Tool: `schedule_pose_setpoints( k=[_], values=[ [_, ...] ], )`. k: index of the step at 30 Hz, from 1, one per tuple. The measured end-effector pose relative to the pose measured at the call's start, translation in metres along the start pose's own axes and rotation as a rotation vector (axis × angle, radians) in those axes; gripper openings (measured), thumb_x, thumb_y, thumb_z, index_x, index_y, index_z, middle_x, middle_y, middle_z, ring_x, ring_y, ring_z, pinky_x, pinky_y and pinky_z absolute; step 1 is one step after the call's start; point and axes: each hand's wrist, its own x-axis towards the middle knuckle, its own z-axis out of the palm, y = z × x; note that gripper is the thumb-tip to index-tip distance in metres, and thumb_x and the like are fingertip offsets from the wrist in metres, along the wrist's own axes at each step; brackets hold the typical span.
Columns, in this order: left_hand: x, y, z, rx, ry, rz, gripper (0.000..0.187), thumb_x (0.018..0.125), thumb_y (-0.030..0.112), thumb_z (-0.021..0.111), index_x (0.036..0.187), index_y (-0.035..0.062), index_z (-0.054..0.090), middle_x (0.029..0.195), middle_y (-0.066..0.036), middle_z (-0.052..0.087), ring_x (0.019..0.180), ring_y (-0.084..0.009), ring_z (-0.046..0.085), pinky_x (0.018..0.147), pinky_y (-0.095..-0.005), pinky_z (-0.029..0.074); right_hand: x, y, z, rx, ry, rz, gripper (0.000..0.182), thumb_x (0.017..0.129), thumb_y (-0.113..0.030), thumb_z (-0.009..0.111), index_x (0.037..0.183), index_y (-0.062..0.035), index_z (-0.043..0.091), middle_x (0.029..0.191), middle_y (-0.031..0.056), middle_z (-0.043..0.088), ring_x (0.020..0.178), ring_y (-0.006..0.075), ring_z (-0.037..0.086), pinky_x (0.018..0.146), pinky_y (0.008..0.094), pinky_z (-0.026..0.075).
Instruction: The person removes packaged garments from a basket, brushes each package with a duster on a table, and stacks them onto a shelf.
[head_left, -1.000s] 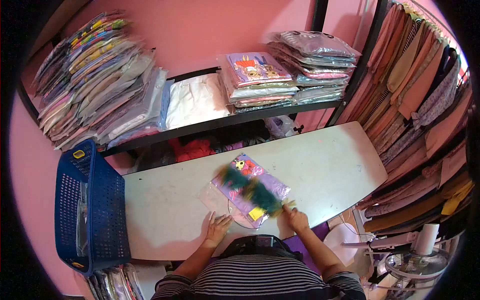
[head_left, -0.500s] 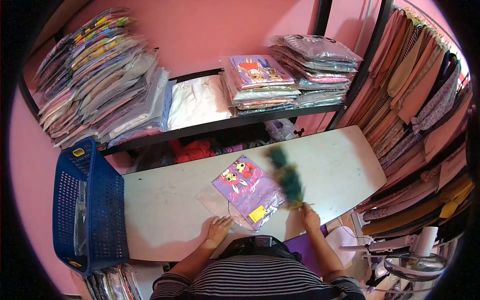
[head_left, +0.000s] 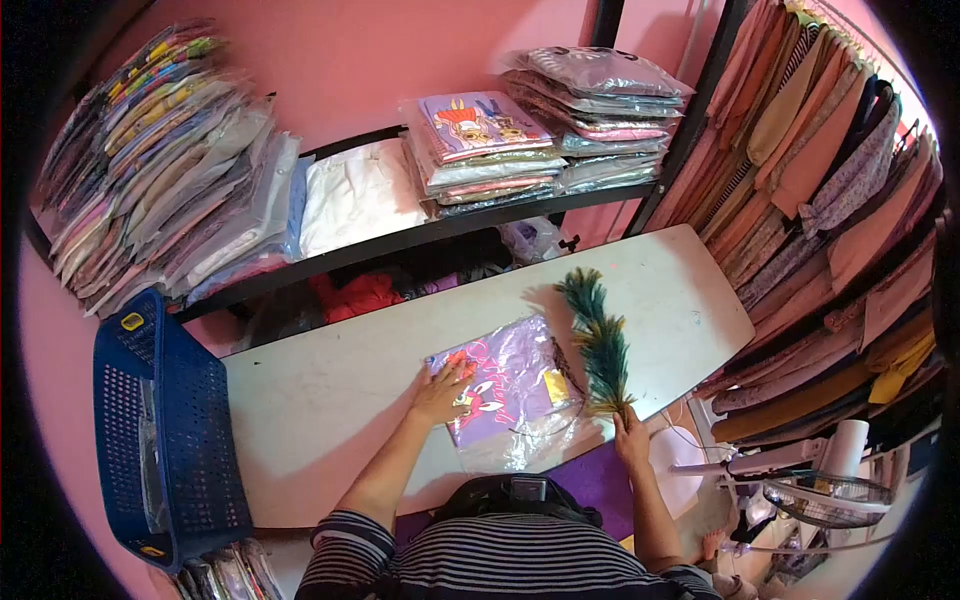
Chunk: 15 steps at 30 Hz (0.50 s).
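A purple folded garment [head_left: 520, 375] with a printed cartoon and pink lettering lies in a clear plastic bag on the white table [head_left: 330, 390]. A yellow label shows near its right edge. My left hand [head_left: 438, 393] rests flat on its left side, fingers spread over the print. In my right hand [head_left: 630, 436] is the handle end of a green feather duster [head_left: 602, 345], closed in my fingers. The duster points away from me, just right of the bagged garment.
A blue plastic basket [head_left: 172, 430] stands at the table's left end. Stacks of bagged clothes [head_left: 490, 170] fill the shelf [head_left: 400, 245] behind. Garments hang on a rack [head_left: 800, 200] at right, above a fan [head_left: 830, 498].
The bagged garment has turned on the table and sits nearer its front edge. My left hand has moved from the table onto it. The duster, blurred before, is sharp now.
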Motion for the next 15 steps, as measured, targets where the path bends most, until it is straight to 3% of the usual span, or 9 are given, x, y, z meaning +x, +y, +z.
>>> schedule_pose_setpoints(
  k=[2, 3, 5, 6, 8, 11, 13, 14, 15],
  values=[
    [-0.004, -0.002, -0.008, -0.028, -0.228, -0.144, 0.062, 0.075, 0.04, 0.054, 0.13, 0.0215, 0.032, 0.14, -0.009, 0.015, 0.129, -0.0275, 0.013, 0.097, -0.056, 0.019, -0.003, 0.003, -0.002, -0.046, -0.015, -0.025, 0.036, 0.084, -0.035, 0.047, 0.109, -0.0101, 0.049, 0.073, 0.0224, 0.058, 0.071, 0.0406, 0.055, 0.061, 0.0456, 0.043],
    [-0.004, 0.002, 0.0, -0.028, -0.23, -0.142, 0.062, 0.075, 0.04, 0.054, 0.13, 0.0215, 0.032, 0.14, -0.009, 0.015, 0.129, -0.0275, 0.013, 0.097, -0.056, 0.019, -0.002, -0.001, -0.005, -0.046, -0.015, -0.022, 0.036, 0.084, -0.035, 0.047, 0.109, -0.0101, 0.049, 0.073, 0.0224, 0.058, 0.071, 0.0406, 0.055, 0.061, 0.0456, 0.043],
    [-0.01, 0.017, 0.026, -0.03, -0.14, -0.426, 0.069, 0.073, 0.042, 0.056, 0.132, 0.0197, 0.028, 0.139, -0.012, 0.014, 0.127, -0.0324, 0.015, 0.097, -0.0565, 0.018, -0.003, -0.013, -0.011, -0.029, -0.049, 0.007, 0.034, 0.084, -0.033, 0.046, 0.109, -0.0112, 0.049, 0.074, 0.023, 0.058, 0.071, 0.0409, 0.056, 0.061, 0.046, 0.043],
    [-0.014, 0.031, 0.03, -0.047, -0.075, -0.475, 0.068, 0.073, 0.042, 0.057, 0.13, 0.0171, 0.03, 0.137, -0.016, 0.018, 0.124, -0.0363, 0.02, 0.095, -0.0551, 0.021, -0.004, -0.02, -0.012, -0.027, -0.05, 0.009, 0.034, 0.084, -0.033, 0.046, 0.109, -0.0112, 0.049, 0.074, 0.023, 0.058, 0.071, 0.0409, 0.056, 0.061, 0.046, 0.043],
    [-0.025, 0.07, 0.042, 0.197, -0.046, -0.544, 0.064, 0.072, 0.041, 0.058, 0.127, 0.0164, 0.036, 0.129, -0.016, 0.03, 0.117, -0.0344, 0.029, 0.091, -0.0534, 0.026, -0.006, -0.036, -0.01, 0.017, 0.009, -0.014, 0.031, 0.084, -0.031, 0.045, 0.109, -0.0123, 0.049, 0.076, 0.0227, 0.058, 0.071, 0.0406, 0.056, 0.06, 0.0464, 0.043],
    [-0.047, 0.093, 0.037, -0.006, -0.194, -0.454, 0.056, 0.071, 0.038, 0.06, 0.12, 0.0155, 0.044, 0.115, -0.013, 0.041, 0.109, -0.0312, 0.036, 0.088, -0.051, 0.028, -0.02, -0.042, 0.009, -0.039, -0.067, -0.166, 0.031, 0.084, -0.028, 0.045, 0.112, -0.0152, 0.048, 0.076, 0.0212, 0.058, 0.069, 0.0375, 0.057, 0.06, 0.0458, 0.045],
    [-0.057, 0.096, 0.028, -0.043, -0.004, -0.256, 0.05, 0.071, 0.034, 0.06, 0.115, 0.0161, 0.048, 0.101, -0.011, 0.045, 0.101, -0.0276, 0.04, 0.088, -0.0501, 0.027, -0.037, -0.043, 0.023, -0.164, -0.252, -0.328, 0.036, 0.083, -0.025, 0.045, 0.118, -0.0192, 0.042, 0.08, 0.0199, 0.057, 0.069, 0.037, 0.057, 0.061, 0.0441, 0.046],
    [-0.06, 0.092, 0.031, -0.007, 0.098, -0.218, 0.044, 0.071, 0.033, 0.061, 0.111, 0.0181, 0.053, 0.098, -0.01, 0.046, 0.098, -0.0258, 0.041, 0.087, -0.046, 0.027, -0.042, -0.044, 0.026, -0.312, -0.45, -0.36, 0.044, 0.08, -0.02, 0.045, 0.122, -0.0239, 0.036, 0.085, 0.0184, 0.055, 0.069, 0.0365, 0.058, 0.061, 0.0432, 0.048],
    [-0.063, 0.087, 0.029, -0.006, 0.096, -0.217, 0.044, 0.071, 0.033, 0.061, 0.111, 0.0181, 0.053, 0.098, -0.01, 0.046, 0.098, -0.0258, 0.041, 0.087, -0.046, 0.027, -0.044, -0.039, 0.031, -0.31, -0.45, -0.359, 0.044, 0.08, -0.02, 0.045, 0.122, -0.0239, 0.036, 0.085, 0.0184, 0.055, 0.069, 0.0365, 0.058, 0.061, 0.0432, 0.048]
  ],
)
